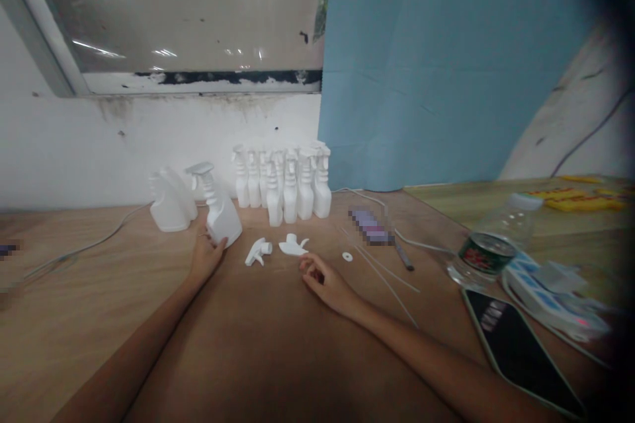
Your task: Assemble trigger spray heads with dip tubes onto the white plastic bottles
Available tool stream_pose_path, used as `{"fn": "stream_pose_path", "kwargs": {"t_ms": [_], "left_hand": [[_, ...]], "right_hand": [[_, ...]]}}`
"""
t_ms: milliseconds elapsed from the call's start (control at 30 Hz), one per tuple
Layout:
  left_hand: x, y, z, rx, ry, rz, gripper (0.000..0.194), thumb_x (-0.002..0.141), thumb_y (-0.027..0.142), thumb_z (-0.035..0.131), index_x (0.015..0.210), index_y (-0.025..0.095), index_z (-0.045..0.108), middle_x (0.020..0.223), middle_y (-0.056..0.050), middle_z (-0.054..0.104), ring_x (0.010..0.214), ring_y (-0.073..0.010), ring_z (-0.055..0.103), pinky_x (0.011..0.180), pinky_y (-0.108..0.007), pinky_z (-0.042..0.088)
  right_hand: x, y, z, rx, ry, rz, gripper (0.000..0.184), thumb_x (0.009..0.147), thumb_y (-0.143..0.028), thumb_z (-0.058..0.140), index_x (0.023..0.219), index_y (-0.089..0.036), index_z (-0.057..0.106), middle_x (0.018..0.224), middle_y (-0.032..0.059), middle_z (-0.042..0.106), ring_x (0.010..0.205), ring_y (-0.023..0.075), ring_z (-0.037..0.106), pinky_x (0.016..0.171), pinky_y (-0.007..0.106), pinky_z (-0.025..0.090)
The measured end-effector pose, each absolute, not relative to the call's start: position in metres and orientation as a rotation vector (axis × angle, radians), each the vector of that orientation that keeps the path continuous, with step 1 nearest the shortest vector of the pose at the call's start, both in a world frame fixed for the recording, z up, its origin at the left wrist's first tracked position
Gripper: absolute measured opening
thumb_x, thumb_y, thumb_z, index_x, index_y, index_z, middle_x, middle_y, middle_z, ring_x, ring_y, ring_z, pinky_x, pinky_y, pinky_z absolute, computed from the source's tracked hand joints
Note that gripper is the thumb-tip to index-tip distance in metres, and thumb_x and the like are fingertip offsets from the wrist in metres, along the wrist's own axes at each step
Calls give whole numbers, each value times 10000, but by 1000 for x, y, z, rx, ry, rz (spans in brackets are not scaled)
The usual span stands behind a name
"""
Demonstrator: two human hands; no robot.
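My left hand (207,256) grips the lower part of a white spray bottle (223,219), fitted with a trigger head and tilted to the left. My right hand (325,283) hovers low over the table with loosely curled fingers and a gap by the thumb. Its fingertips are at the edge of a loose white trigger sprayer head (292,246); whether they touch it I cannot tell. Left of that lies a second loose sprayer head (258,251). A small white ring (347,256) and thin white dip tubes (384,271) lie to the right.
Several white spray bottles (290,188) with heads stand at the back. White bottles without visible heads (171,201) stand at the left. Rightward are a blurred-out item (370,225), a grey pen-like stick (404,256), a water bottle (489,244), a power strip (550,297) and a phone (520,350).
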State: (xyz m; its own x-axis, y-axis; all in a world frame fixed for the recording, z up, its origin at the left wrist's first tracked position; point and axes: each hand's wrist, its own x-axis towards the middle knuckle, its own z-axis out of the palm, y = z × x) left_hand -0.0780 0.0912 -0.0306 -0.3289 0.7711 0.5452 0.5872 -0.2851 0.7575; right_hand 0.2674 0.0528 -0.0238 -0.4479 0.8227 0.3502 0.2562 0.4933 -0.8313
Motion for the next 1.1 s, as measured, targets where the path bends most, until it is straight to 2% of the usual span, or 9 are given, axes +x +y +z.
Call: {"fn": "stream_pose_path", "kwargs": {"t_ms": [267,367,600,733,967,1100], "left_hand": [[-34,144,-28,1895,1777,1564,864,722,251,714,1450,201,250,1295,-151,491,1005,-246,588,855,-395,495],[-14,156,-27,1950,1751,1531,898,731,250,706,1479,200,213,1354,-161,443,1030,-246,574,879,-386,478],[-2,163,-29,2032,1688,1433,908,792,295,643,1523,182,117,1219,-128,518,750,-142,570,741,-314,493],[-8,163,-30,2021,1663,1399,847,859,324,575,1525,152,81,1152,-119,598,739,-146,602,727,-299,498],[-7,158,-27,1969,1630,1375,707,910,398,524,1484,126,213,1150,-143,657,750,-189,671,754,-331,519],[-8,145,-26,1991,1629,1392,628,933,407,466,1444,94,276,1176,-166,623,877,-212,665,823,-361,513]], "right_hand": [[268,54,-25,-895,-1989,920,307,823,-156,520,1125,-208,543,953,14,607,725,129,536,682,268,422],[268,54,-25,-909,-1987,927,316,809,-147,525,1118,-210,542,948,10,607,729,129,543,679,268,421],[267,53,-23,-924,-1979,932,307,811,-134,526,1107,-209,553,921,3,610,733,125,543,685,256,419],[268,52,-21,-933,-1987,932,288,811,-135,532,1087,-206,571,904,-2,617,724,126,548,684,257,418],[270,50,-18,-921,-2062,814,220,851,-140,509,1043,-208,594,903,12,632,744,142,565,700,269,442],[284,58,-8,-959,-2269,443,184,887,-135,469,909,-216,633,917,38,644,890,185,587,832,317,446]]}}
